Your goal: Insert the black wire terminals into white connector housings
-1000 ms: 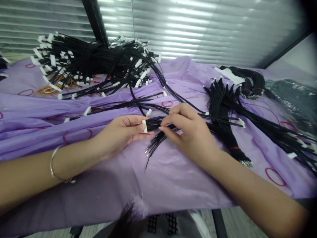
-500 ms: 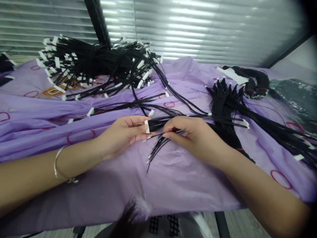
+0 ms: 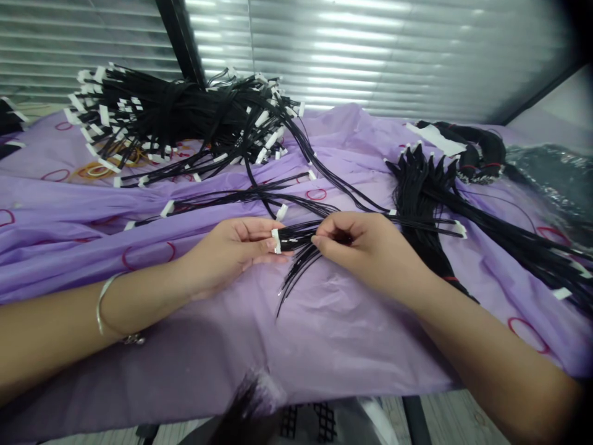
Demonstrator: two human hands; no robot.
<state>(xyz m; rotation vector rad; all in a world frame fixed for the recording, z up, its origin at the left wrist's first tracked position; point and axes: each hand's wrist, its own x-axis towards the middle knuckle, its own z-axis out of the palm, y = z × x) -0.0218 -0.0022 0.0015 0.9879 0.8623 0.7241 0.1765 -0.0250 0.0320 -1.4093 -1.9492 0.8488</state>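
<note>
My left hand [image 3: 236, 250] pinches a white connector [image 3: 277, 241] between thumb and fingers, with black wires [image 3: 296, 230] running out of it to the right. My right hand [image 3: 356, 241] is closed, thumb against forefinger, on black wires just right of the connector. Below its fingertips, several loose wires with small metal terminals at their ends [image 3: 290, 281] hang down in a fan toward the purple cloth [image 3: 324, 334]. How many wires lie inside the right fingers is hidden.
A large heap of black cables with white connectors [image 3: 185, 117] lies at the back left. More black wire bundles [image 3: 419, 179] lie on the right, beside a clear plastic bag [image 3: 551, 185]. Behind the cloth are window blinds [image 3: 352, 55]. Another white connector [image 3: 459, 229] lies right of my hand.
My right hand has shifted slightly right and up. The single wire end that lay below the connector is now at the connector's right side, over the other wires. The left hand keeps its hold.
</note>
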